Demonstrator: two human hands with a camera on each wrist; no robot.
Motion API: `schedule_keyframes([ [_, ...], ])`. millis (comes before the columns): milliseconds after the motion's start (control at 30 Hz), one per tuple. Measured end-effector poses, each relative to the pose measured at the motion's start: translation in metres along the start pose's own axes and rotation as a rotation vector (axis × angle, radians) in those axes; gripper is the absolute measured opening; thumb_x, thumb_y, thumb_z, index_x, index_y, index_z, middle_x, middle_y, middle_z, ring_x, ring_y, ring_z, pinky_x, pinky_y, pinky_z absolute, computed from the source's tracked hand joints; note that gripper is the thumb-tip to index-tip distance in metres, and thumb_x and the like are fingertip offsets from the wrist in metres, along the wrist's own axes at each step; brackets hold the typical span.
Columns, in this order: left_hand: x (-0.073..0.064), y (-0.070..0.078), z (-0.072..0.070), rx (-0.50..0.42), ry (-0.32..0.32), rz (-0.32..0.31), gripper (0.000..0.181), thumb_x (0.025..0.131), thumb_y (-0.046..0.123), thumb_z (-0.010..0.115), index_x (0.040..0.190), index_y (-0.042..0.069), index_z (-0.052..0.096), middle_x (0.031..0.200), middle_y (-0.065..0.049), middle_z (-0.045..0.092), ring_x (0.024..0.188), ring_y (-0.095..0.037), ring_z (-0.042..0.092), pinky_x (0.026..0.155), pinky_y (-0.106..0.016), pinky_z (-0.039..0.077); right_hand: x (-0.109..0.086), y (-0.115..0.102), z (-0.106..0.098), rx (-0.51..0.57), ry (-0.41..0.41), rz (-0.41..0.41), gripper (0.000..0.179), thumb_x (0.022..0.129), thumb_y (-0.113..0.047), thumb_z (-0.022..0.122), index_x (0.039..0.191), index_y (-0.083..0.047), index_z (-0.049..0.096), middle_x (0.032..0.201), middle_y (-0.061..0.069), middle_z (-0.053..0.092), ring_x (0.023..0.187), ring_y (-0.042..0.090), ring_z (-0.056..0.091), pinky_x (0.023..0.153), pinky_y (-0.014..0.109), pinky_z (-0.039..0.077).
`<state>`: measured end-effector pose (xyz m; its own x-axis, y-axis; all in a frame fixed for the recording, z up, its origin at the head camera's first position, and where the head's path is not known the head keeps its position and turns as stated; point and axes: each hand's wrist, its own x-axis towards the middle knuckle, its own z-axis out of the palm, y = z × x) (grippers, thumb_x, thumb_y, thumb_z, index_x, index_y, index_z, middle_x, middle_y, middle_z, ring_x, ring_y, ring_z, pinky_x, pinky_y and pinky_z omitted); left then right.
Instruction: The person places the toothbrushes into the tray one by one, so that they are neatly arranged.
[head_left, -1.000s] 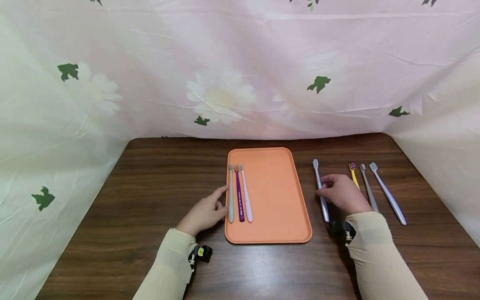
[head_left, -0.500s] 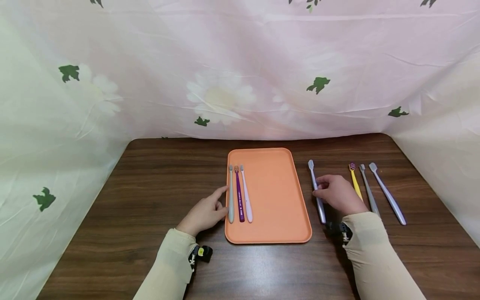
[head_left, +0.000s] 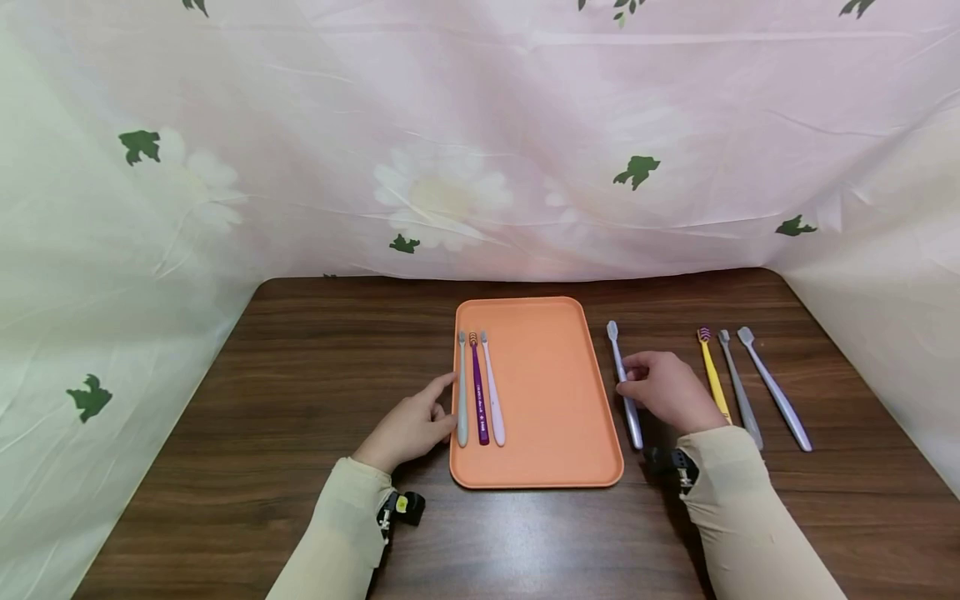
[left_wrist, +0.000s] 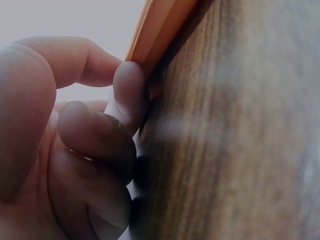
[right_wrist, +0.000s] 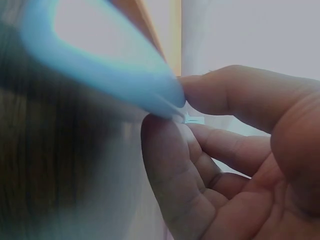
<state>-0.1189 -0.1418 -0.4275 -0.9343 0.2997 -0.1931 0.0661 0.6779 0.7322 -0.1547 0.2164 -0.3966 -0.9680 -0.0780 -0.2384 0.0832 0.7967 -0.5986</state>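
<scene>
My right hand (head_left: 667, 390) pinches a pale lilac-blue toothbrush (head_left: 634, 427) by its handle, between thumb and fingers. It lies just right of the orange tray (head_left: 555, 375), bristle end away from me; its handle (right_wrist: 100, 55) looms large and blurred in the right wrist view. At the tray's left rim (left_wrist: 162, 25), my left hand (head_left: 408, 429) pinches the edge between thumb and index finger, the other fingers curled below. Along the left side inside the tray lie a grey-green toothbrush (head_left: 462, 408), a purple one (head_left: 478, 400) and a pale pink one (head_left: 495, 412), side by side.
Right of my right hand, a yellow toothbrush (head_left: 712, 375), a grey toothbrush (head_left: 738, 387) and a lilac toothbrush (head_left: 780, 400) lie on the dark wooden table (head_left: 337, 350). A floral cloth (head_left: 525, 167) hangs behind the table and along its sides.
My right hand has moved left with the lilac-blue toothbrush, bringing it closer to the tray's right edge. More of the yellow and grey toothbrushes shows. The left hand and tray stay put.
</scene>
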Motion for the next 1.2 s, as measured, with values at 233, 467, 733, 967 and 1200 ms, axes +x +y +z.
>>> schedule_keyframes([
  [233, 0.0, 0.0, 0.0, -0.004, -0.002, -0.004, 0.065, 0.088, 0.021, 0.059, 0.146, 0.02, 0.03, 0.061, 0.002, 0.056, 0.047, -0.012, 0.048, 0.043, -0.029, 0.04, -0.001, -0.004, 0.002, 0.012, -0.001, -0.006, 0.041, 0.085, -0.018, 0.067, 0.118, 0.003, 0.057, 0.095, 0.012, 0.059, 0.075, 0.018, 0.058, 0.06, 0.03, 0.049],
  [467, 0.0, 0.0, 0.0, -0.01, -0.006, -0.015, 0.065, 0.088, 0.022, 0.059, 0.146, 0.021, 0.029, 0.061, 0.001, 0.056, 0.048, -0.013, 0.048, 0.044, -0.03, 0.04, -0.003, -0.011, 0.003, 0.015, 0.017, -0.012, 0.043, 0.085, -0.018, 0.067, 0.121, 0.003, 0.055, 0.096, 0.012, 0.059, 0.076, 0.019, 0.058, 0.06, 0.03, 0.049],
  [733, 0.0, 0.0, -0.001, -0.004, -0.013, -0.012, 0.065, 0.089, 0.023, 0.059, 0.146, 0.021, 0.029, 0.061, 0.002, 0.056, 0.047, -0.013, 0.049, 0.044, -0.029, 0.04, -0.003, -0.015, 0.006, 0.024, 0.025, -0.017, 0.042, 0.085, -0.018, 0.067, 0.12, 0.002, 0.056, 0.096, 0.012, 0.059, 0.074, 0.019, 0.058, 0.06, 0.029, 0.049],
  [967, 0.0, 0.001, -0.001, -0.008, -0.015, -0.019, 0.065, 0.089, 0.023, 0.059, 0.146, 0.021, 0.028, 0.061, 0.001, 0.056, 0.047, -0.013, 0.048, 0.044, -0.029, 0.04, -0.003, -0.019, 0.009, 0.031, 0.022, -0.007, 0.042, 0.084, -0.017, 0.068, 0.121, 0.001, 0.056, 0.096, 0.012, 0.059, 0.074, 0.019, 0.058, 0.061, 0.029, 0.05],
  [1200, 0.0, 0.001, -0.001, -0.006, -0.015, -0.011, 0.065, 0.089, 0.022, 0.059, 0.146, 0.02, 0.029, 0.061, 0.002, 0.056, 0.047, -0.013, 0.048, 0.043, -0.029, 0.04, -0.002, -0.02, 0.014, 0.051, 0.005, -0.012, 0.04, 0.085, -0.016, 0.067, 0.12, 0.0, 0.057, 0.095, 0.011, 0.059, 0.073, 0.018, 0.059, 0.062, 0.029, 0.051],
])
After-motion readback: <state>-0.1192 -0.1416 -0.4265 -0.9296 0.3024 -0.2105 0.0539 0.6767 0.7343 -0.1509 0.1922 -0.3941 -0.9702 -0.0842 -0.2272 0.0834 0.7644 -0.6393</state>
